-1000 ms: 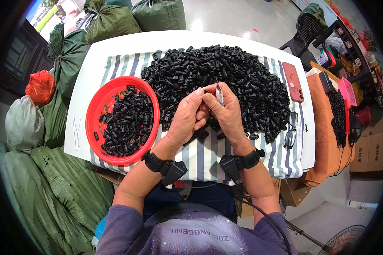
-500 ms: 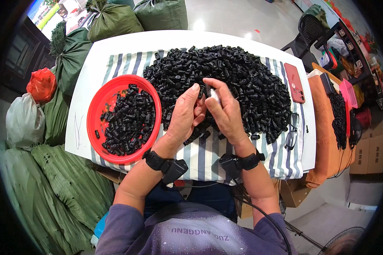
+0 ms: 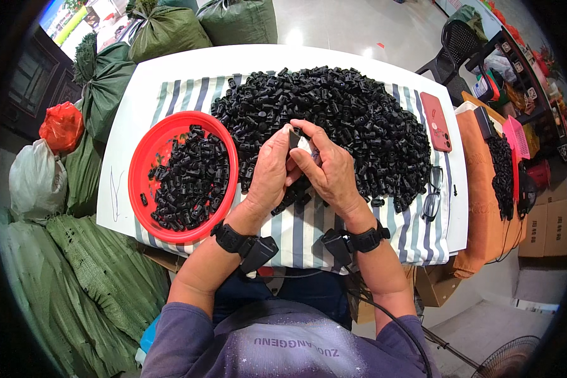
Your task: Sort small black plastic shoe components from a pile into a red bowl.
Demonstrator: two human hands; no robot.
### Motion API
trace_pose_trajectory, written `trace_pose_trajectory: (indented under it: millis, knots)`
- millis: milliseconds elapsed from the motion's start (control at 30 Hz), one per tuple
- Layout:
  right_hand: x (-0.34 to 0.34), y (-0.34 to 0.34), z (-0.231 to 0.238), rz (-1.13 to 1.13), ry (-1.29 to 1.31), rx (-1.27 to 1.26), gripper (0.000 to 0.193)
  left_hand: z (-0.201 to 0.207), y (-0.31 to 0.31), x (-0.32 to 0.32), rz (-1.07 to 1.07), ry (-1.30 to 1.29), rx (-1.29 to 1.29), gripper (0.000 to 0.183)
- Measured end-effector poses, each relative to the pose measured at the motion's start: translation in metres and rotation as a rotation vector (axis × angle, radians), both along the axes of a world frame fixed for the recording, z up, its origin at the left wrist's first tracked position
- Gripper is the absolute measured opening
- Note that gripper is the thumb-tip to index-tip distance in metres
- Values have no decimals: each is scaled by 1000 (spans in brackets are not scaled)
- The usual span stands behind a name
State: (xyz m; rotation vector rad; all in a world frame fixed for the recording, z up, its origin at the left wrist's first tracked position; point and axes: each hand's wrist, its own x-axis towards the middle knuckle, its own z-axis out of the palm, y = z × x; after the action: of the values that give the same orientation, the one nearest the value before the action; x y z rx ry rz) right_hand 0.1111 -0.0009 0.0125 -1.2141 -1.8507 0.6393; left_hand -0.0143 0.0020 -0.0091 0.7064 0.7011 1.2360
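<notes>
My left hand (image 3: 270, 167) and my right hand (image 3: 331, 171) meet above the near side of a large heap of small black plastic parts (image 3: 334, 94). Between their fingertips is a small black piece (image 3: 294, 139), pinched by my left hand. My right hand is closed round a small shiny, silver-white object (image 3: 305, 145); fingers cover most of it, so its kind does not show. Left of my hands, a round red basin (image 3: 140, 205) holds more of the same black parts. The heap lies on a striped cloth (image 3: 201, 94).
A red phone (image 3: 436, 123) and eyeglasses (image 3: 431, 195) lie right of the heap on the white table (image 3: 120, 170). Green sacks (image 3: 101, 271) crowd the left side. A black chair (image 3: 457, 50) stands far right, and a fan (image 3: 510, 359) near right. A cable runs from my right wrist.
My right hand has shifted slightly left and closer to my left hand, and its fingers now curl over the left fingertips. The basin and heap look the same.
</notes>
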Motion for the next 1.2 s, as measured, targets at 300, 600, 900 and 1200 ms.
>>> trace_pose_trajectory:
  millis: [300, 600, 900, 1200]
  knots:
    - [2, -1, 2, 18, 3, -22, 43, 0, -1, 1, -4, 10, 39, 29]
    - [3, 0, 1, 12, 44, 18, 41, 1, -1, 2, -44, 2, 66, 30]
    - [1, 2, -3, 24, 88, -35, 40, 2, -2, 1, 1, 28, 21, 30]
    - [3, 8, -16, 91, 606, -231, 21, 6, -5, 3, -104, 48, -57, 36]
